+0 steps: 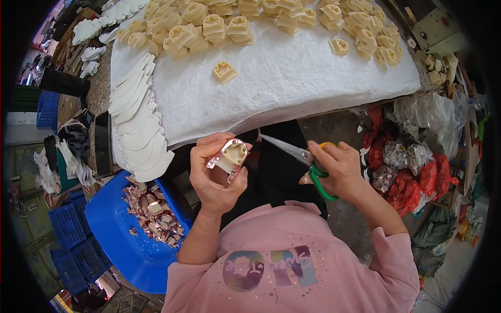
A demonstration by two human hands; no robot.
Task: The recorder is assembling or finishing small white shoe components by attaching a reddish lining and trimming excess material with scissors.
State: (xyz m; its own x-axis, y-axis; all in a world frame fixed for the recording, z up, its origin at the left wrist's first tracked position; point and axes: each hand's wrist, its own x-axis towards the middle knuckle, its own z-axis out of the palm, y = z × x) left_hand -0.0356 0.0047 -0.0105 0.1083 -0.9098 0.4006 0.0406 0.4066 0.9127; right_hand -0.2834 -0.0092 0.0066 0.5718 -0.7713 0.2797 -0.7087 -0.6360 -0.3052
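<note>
My left hand (215, 194) is closed around a small cream moulded piece (236, 152) with a hollowed face. Shiny pink metallic material wraps its edge and hangs from it in a jagged strip. To the right, my right hand (342, 169) grips a pair of scissors (286, 148) with green and yellow handles. The blades look closed or nearly so and point left, their tips a little apart from the piece. A small pink bit shows at the tips. Below my left forearm, a blue basin (112, 224) contains a heap of shiny pink scraps (156, 211).
Ahead stands a table with a white woven cover (292, 68). Many cream pieces (193, 34) are piled along its far side; a single cream piece (225, 72) sits nearer. Overlapping white curved sheets (136, 117) line its left edge. Red and clear plastic bags (404, 185) lie at right.
</note>
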